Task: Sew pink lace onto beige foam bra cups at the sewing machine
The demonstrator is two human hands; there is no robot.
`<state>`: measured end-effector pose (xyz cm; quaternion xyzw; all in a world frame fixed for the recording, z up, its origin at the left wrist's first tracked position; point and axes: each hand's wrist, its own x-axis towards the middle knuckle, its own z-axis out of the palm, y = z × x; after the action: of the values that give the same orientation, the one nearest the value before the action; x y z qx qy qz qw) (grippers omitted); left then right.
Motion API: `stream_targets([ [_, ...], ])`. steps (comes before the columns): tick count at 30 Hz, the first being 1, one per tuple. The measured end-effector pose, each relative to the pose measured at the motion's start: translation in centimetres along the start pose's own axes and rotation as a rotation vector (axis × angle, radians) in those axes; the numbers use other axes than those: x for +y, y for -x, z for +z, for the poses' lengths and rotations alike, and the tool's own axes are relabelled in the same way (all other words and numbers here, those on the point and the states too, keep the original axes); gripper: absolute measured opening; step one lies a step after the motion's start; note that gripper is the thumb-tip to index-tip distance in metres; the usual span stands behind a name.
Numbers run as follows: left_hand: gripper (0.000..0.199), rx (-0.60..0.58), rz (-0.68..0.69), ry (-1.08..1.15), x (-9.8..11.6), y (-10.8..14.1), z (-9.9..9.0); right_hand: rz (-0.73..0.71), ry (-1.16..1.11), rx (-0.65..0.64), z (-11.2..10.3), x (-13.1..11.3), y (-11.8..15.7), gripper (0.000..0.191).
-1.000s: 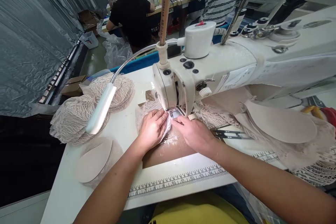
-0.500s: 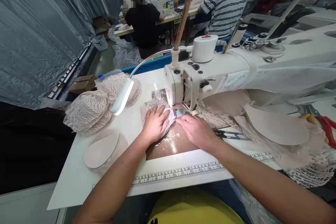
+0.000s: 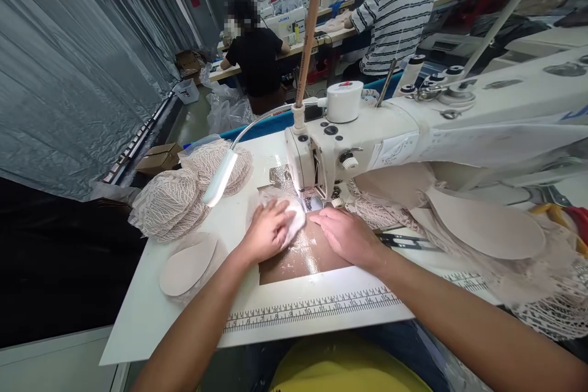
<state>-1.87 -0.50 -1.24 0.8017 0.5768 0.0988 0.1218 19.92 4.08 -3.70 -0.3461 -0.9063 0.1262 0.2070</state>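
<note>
Under the head of a white sewing machine [image 3: 301, 156], a pale cup-shaped fabric piece [image 3: 294, 220] lies left of the needle area. My left hand [image 3: 269, 229] rests on it with fingers spread, pressing it down. To the right of the needle, my right hand [image 3: 342, 233] lies over the brown plate [image 3: 287, 269], its fingers together and fingertips close to the presser foot. Whether anything is between those fingertips is too small to tell. A lit lamp [image 3: 220, 180] hangs left of the machine head.
Stacked lace cups [image 3: 165, 205] and a single smooth cup [image 3: 188, 266] lie at the left. More cups [image 3: 489, 223] and black scissors [image 3: 408, 241] are at the right. A ruler strip [image 3: 312, 309] runs along the front edge. Two people sit at machines beyond.
My left hand has shifted slightly left, and the fabric under it has turned, now showing a smooth pale face instead of its lace edge. The whole view has shifted a little.
</note>
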Motion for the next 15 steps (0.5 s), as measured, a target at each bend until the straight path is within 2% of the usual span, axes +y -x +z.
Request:
stream_targets([
  [2,0.041,-0.139,0.191,0.150,0.9,1.6,-1.2,-0.016,-0.028,-0.001,-0.2,0.0,0.1,0.033],
  [3,0.041,-0.171,0.251,0.232,1.3,2.2,-1.8,-0.027,-0.037,-0.006,-0.3,0.0,0.1,0.032],
  [4,0.039,-0.154,0.262,0.302,1.6,2.7,-2.3,-0.041,-0.046,-0.011,-0.5,0.0,0.1,0.031],
  [5,0.037,-0.101,0.235,0.357,1.6,3.0,-2.6,-0.059,-0.057,-0.015,-0.6,0.0,0.1,0.031],
  [8,0.030,0.109,0.044,0.413,1.1,2.7,-2.7,-0.143,-0.092,-0.029,-0.8,-0.1,0.1,0.029],
  [9,0.031,0.132,-0.004,0.405,0.9,2.3,-2.5,-0.177,-0.100,-0.039,-0.8,0.0,0.1,0.028],
  [12,0.037,0.029,-0.062,0.326,0.6,0.6,-1.6,-0.269,-0.102,-0.077,-0.9,0.1,0.0,0.024],
  [15,0.021,-0.136,-0.081,0.334,0.9,-0.7,-1.0,-0.321,-0.096,-0.088,-1.0,0.2,0.0,0.024],
])
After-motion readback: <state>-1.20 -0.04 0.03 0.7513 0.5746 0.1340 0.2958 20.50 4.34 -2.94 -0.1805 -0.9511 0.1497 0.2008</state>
